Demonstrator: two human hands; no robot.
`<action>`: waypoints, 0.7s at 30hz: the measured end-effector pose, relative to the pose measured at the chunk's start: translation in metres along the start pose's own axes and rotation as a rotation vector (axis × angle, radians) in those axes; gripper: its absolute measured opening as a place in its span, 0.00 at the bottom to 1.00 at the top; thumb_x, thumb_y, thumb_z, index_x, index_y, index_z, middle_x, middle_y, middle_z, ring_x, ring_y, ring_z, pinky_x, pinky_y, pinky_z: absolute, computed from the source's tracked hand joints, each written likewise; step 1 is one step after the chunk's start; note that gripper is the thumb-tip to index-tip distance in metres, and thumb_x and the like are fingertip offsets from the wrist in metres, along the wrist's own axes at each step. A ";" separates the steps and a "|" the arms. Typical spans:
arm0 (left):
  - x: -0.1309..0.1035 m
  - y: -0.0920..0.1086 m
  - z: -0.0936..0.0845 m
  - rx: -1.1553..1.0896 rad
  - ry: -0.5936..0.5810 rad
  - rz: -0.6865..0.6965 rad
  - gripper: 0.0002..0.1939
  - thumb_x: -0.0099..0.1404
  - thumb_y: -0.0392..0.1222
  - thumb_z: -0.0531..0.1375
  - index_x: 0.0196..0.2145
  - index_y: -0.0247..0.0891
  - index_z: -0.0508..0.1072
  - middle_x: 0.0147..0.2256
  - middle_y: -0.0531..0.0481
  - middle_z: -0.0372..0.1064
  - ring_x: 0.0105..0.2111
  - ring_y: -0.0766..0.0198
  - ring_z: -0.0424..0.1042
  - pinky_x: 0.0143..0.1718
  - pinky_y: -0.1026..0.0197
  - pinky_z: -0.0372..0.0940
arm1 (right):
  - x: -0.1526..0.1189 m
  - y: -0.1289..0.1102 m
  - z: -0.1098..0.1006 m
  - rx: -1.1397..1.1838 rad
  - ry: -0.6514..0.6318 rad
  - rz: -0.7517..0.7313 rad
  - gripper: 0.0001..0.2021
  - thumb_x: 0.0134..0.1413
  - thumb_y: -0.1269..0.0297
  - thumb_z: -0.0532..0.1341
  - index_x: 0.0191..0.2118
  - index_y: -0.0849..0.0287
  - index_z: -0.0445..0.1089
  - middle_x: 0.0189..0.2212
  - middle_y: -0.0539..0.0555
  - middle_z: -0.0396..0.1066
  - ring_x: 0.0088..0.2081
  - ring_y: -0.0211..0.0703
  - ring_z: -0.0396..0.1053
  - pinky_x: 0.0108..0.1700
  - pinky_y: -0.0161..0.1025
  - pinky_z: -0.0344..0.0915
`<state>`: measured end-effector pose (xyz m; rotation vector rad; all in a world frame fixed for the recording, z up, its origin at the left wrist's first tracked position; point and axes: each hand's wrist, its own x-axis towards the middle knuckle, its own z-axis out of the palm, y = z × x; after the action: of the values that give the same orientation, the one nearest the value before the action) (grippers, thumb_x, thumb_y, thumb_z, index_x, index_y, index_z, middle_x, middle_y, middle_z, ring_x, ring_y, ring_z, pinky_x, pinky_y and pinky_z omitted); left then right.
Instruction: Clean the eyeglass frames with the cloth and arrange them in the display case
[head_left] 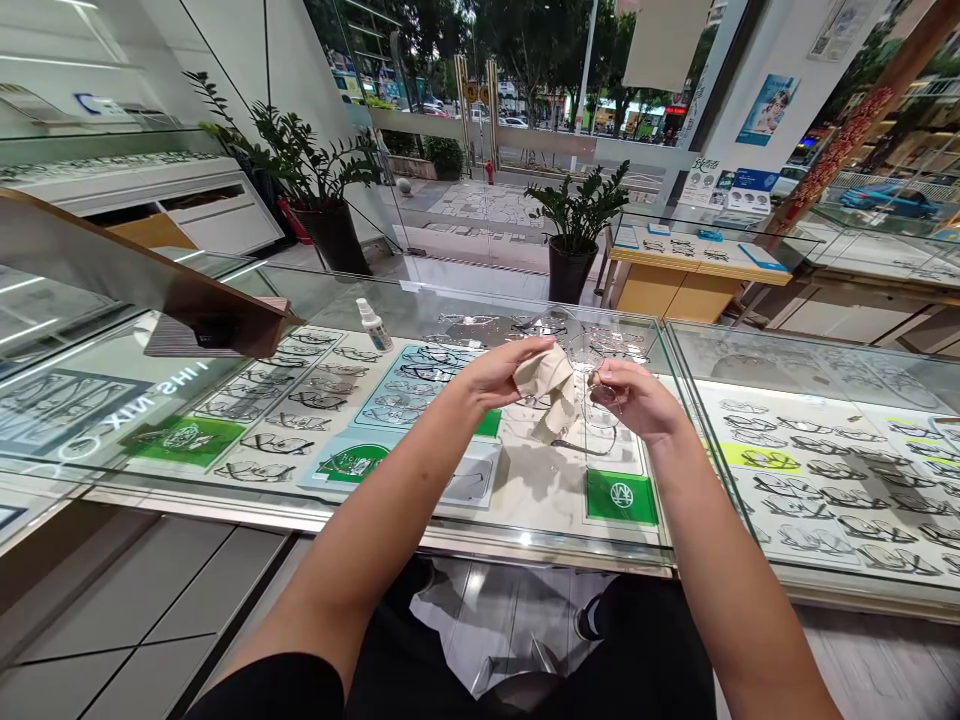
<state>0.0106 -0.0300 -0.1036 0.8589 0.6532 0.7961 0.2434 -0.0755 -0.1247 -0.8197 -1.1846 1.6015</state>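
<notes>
1. Two hands meet over the glass counter (450, 300), working on a pair of glasses (592, 400) held just above the counter top, near its middle.
2. Judging by the grip, the step in hand is wiping a lens: the left hand (499, 375) is closed around a cloth (551, 395) and presses it toward the frame, while the right hand (634, 395) pinches the glasses at the rim, fingers curled narrow.
3. Next, the move seems to call for a light, even rub with the frame kept steady, since the thin rim and arm look easy to bend.
4. These glasses have a thin, dark wire frame and clear lenses; one arm hangs down below the right hand.
5. Soft and beige, the cloth is crumpled into loose folds, and part of it droops below the left hand.
6. Beneath the hands, the counter is smooth and reflective, with rows of display glasses (315, 390) on pale trays and green cards (621, 495) inside.
7. Standing well apart to the left is a small spray bottle (373, 326), white with a clear body.
8. Farther off, two leafy potted plants (577, 225) stand by the window.
</notes>
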 end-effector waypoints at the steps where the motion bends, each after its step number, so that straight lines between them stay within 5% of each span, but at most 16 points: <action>1: 0.000 0.000 0.000 -0.007 -0.001 -0.007 0.10 0.68 0.40 0.71 0.33 0.34 0.76 0.28 0.50 0.75 0.27 0.66 0.76 0.32 0.63 0.74 | 0.000 0.000 0.000 0.002 -0.005 0.007 0.11 0.44 0.59 0.77 0.26 0.58 0.78 0.17 0.44 0.57 0.22 0.32 0.48 0.27 0.36 0.46; 8: -0.002 0.003 0.004 -0.103 0.094 -0.018 0.01 0.68 0.32 0.66 0.38 0.32 0.79 0.30 0.47 0.77 0.27 0.65 0.77 0.30 0.64 0.76 | 0.000 0.000 -0.002 0.020 0.011 0.011 0.12 0.46 0.59 0.76 0.26 0.57 0.75 0.21 0.47 0.63 0.24 0.33 0.52 0.29 0.37 0.52; 12: 0.000 -0.002 0.002 -0.052 -0.017 0.033 0.12 0.60 0.25 0.69 0.41 0.32 0.81 0.30 0.49 0.76 0.25 0.69 0.74 0.26 0.69 0.71 | 0.000 0.002 -0.003 0.009 0.014 0.012 0.13 0.46 0.58 0.77 0.27 0.57 0.74 0.23 0.48 0.65 0.25 0.34 0.53 0.29 0.37 0.51; 17: 0.001 -0.005 0.000 -0.038 -0.027 0.077 0.16 0.56 0.33 0.76 0.42 0.34 0.80 0.33 0.49 0.77 0.28 0.68 0.75 0.30 0.67 0.71 | 0.002 0.004 -0.002 0.016 0.005 -0.002 0.15 0.45 0.56 0.77 0.25 0.57 0.73 0.20 0.45 0.59 0.24 0.33 0.48 0.28 0.37 0.46; 21: -0.003 -0.008 0.007 0.089 -0.047 0.168 0.21 0.50 0.39 0.81 0.37 0.36 0.76 0.27 0.56 0.69 0.23 0.73 0.65 0.27 0.68 0.64 | 0.002 0.006 0.005 -0.011 0.004 0.018 0.13 0.44 0.57 0.76 0.26 0.58 0.75 0.20 0.45 0.59 0.23 0.32 0.47 0.28 0.37 0.41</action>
<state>0.0172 -0.0386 -0.1067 1.0207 0.5837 0.9001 0.2369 -0.0757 -0.1287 -0.8420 -1.1873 1.6083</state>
